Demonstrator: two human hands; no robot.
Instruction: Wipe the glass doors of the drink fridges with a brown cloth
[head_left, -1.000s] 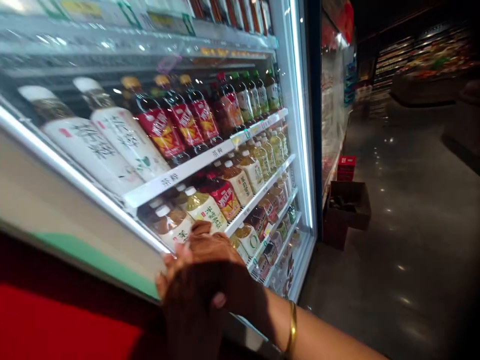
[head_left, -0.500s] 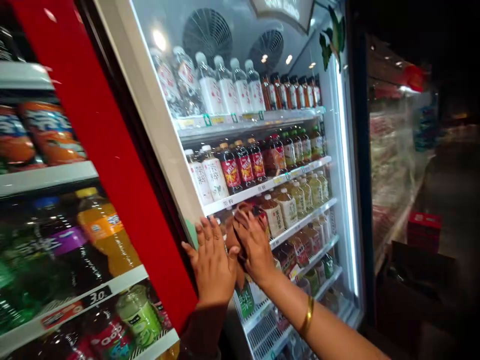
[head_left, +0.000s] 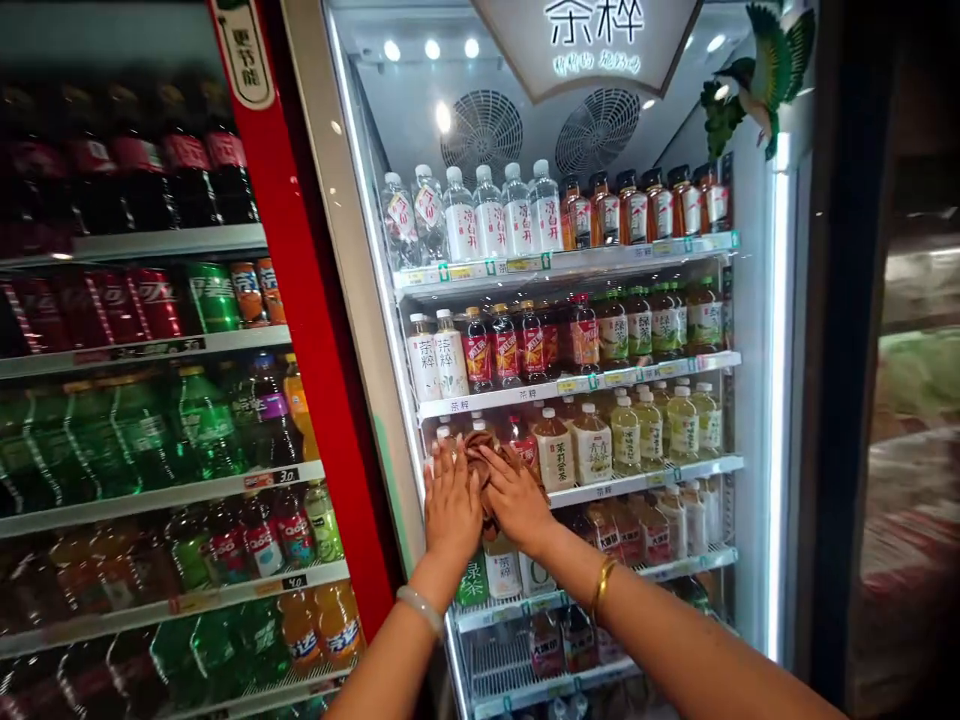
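Note:
A crumpled brown cloth (head_left: 478,452) is pressed against the glass door of a lit drinks cooler (head_left: 784,400). My right hand (head_left: 514,497) holds the cloth to the glass, its fingers over the folds. My left hand (head_left: 454,500) lies flat beside it near the door's left edge, fingers stretched upward, with the cloth at its right side. A pale bangle (head_left: 421,612) is on the left wrist and a gold one (head_left: 602,588) on the right. Bottles stand on shelves behind the glass.
To the left stands a second cooler with a red frame (head_left: 300,300), stocked with cans and bottles. A bird ornament (head_left: 769,75) hangs at the lit cooler's upper right. At the far right is a blurred display (head_left: 919,380).
The view has levelled and shows more of both coolers. The cloth and both hands remain together at the glass, with my left forearm now in sight.

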